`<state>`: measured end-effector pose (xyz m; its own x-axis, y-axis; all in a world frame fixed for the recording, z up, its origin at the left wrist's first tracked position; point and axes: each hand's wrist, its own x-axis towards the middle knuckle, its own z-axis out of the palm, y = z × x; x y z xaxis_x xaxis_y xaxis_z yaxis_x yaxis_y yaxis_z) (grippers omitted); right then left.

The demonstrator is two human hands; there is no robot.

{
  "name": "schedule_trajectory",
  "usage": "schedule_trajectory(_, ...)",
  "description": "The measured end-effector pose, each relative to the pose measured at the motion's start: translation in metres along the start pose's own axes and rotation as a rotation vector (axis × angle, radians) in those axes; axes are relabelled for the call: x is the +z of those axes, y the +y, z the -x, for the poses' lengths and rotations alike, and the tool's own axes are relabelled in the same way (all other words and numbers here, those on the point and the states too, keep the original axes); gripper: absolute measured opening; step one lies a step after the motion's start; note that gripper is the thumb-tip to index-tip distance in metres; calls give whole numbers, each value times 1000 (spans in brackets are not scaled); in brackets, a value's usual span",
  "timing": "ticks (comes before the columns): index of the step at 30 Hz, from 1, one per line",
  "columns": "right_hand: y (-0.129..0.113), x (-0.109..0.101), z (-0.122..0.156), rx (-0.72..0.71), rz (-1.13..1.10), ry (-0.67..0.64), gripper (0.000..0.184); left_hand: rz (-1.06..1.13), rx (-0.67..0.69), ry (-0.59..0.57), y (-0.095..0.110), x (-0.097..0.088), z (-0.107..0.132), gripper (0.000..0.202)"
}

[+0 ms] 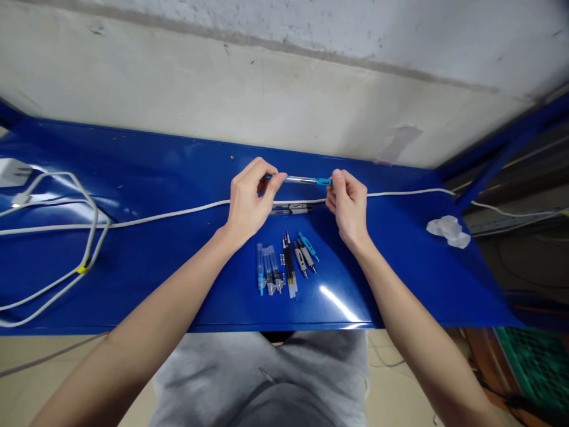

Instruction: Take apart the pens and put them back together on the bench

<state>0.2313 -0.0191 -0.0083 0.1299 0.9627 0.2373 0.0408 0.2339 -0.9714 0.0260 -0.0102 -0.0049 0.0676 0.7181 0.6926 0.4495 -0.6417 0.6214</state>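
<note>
As both hands meet over the blue tabletop (146, 284), it's a pen (304, 180) that takes centre stage, clear along the barrel, light blue towards its right end, held crosswise between them. Left hand (251, 201) has the left end, thumb and fingers clamped together on it; right hand (349, 204) pinches the blue end, thumb against forefinger, other fingers curled in. Just nearer the body, grey-and-clear pens (293, 209) lie beside the white cable (178, 214), which runs right across the surface and passes beneath both hands. Nearer again, what a line-up: clear barrels (268, 264) side by side on the left, the outermost one blue at its lower end; tiny pieces (282, 259) beside them, too small to make out; then slim dark refills (290, 264) with pale lower ends; then grey grip sections (301, 259) and a blue grip section (307, 244), all slanting. Out right, a crumpled white piece (448, 230) sits near the edge; far left, cable loops carry a yellow tie (82, 269), a white plug (13, 173) behind them.
</note>
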Motion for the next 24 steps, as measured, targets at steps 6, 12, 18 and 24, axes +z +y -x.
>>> schedule_trajectory(6, 1, 0, 1, -96, 27, 25, 47, 31, 15, -39, 2, 1, 2, 31)
schedule_trajectory(12, 0, 1, 1, -141, 15, 41, 41, 20, -43, -83, 1, 3, 3, 34)
schedule_trajectory(18, 0, -1, 0, -105, -1, -20, 40, 31, -46, -102, 0, 0, 1, 46)
schedule_trajectory(24, 0, -3, -2, -115, -19, 9, 41, 205, -169, -152, -1, -1, -2, 50)
